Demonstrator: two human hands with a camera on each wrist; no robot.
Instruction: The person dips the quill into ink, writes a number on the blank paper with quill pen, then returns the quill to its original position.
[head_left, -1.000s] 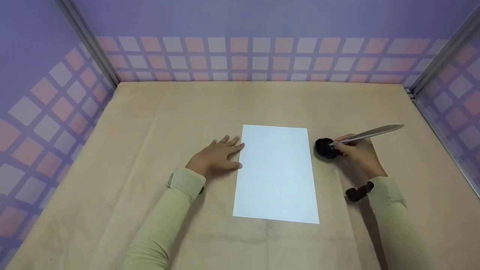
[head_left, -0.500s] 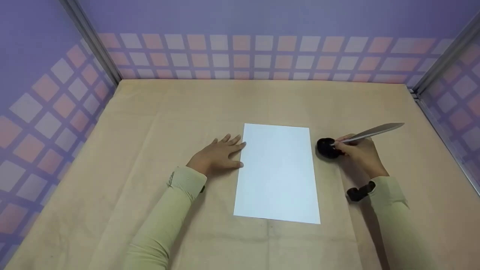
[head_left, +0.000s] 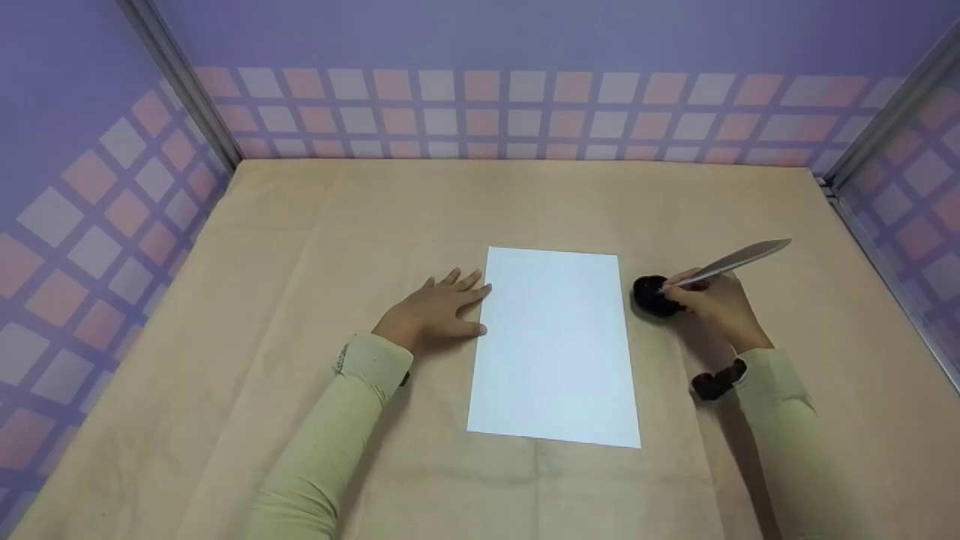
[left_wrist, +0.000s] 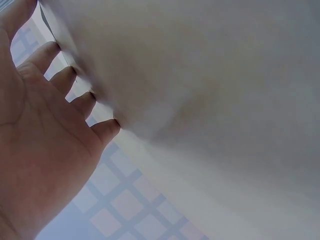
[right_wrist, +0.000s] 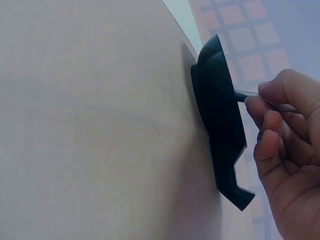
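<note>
Right hand (head_left: 716,306) pinching grey feather-shaped pen (head_left: 741,259) — top swung toward white rectangular paper (head_left: 555,349), work seemingly still at round black dish (head_left: 646,298); left hand (head_left: 431,311) splayed.

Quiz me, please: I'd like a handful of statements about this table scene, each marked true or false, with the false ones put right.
1. The right hand pinches a quill-like pen. True.
2. The pen's lower end points at the black dish. True.
3. The black dish sits to the left of the white paper. False: it sits to the right of it.
4. The left hand reaches the paper's left edge with its fingertips. True.
5. The white paper is covered in writing. False: no marks show on it.
</note>
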